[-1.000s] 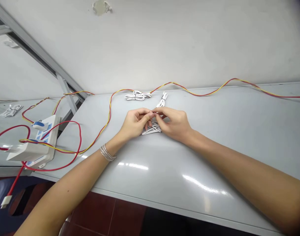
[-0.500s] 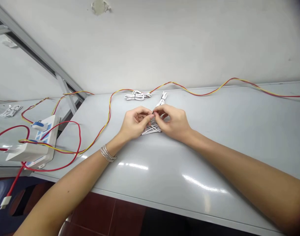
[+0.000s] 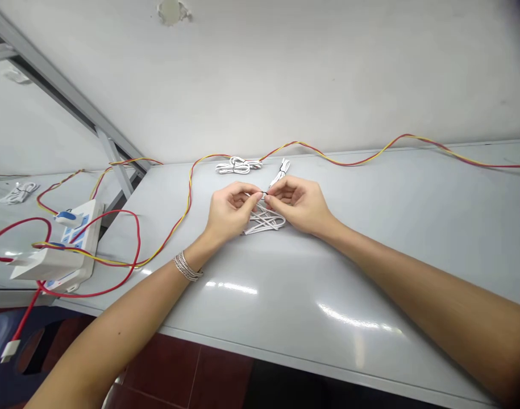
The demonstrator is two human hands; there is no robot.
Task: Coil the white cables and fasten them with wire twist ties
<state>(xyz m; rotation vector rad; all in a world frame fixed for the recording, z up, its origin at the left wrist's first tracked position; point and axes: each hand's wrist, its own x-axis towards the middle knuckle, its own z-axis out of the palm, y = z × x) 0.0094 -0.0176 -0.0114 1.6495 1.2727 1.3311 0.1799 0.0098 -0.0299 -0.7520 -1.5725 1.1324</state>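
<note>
Left hand [image 3: 231,211]: held just above the tabletop, on the left of the cable loops, with the fingers curled inward
Right hand [image 3: 300,203]: held just above the tabletop, on the right of the cable loops, with the fingers curled toward the left hand
Grip: the hands are brought together, and the fingertips [image 3: 260,195] of both are closed on a small pinched item [image 3: 264,195], which is too small for its kind to be told
Crossed white cable loops [image 3: 263,222]: laid flat on the tabletop, directly below and between the hands
Grey tabletop [image 3: 383,238]: seen with glossy light reflections, and bearing the cables and the power strip
Tied white cable [image 3: 281,172]: laid just beyond the hands, bound with a black tie
Coiled white cable [image 3: 238,166]: placed near the far edge of the tabletop, left of the tied white cable
Twisted red-and-yellow wire [image 3: 340,163]: run along the far edge and looped down toward the power strip
Power strip [image 3: 89,218]: set near the left end of the tabletop, with a blue-marked plug inserted
White adapter block [image 3: 42,264]: placed at the near end of the power strip, among the wire loops
Red cable [image 3: 25,312]: hung over the table edge at lower left, ending in a white plug
Bracelet [image 3: 186,266]: worn as stacked silver strands on the left wrist
</note>
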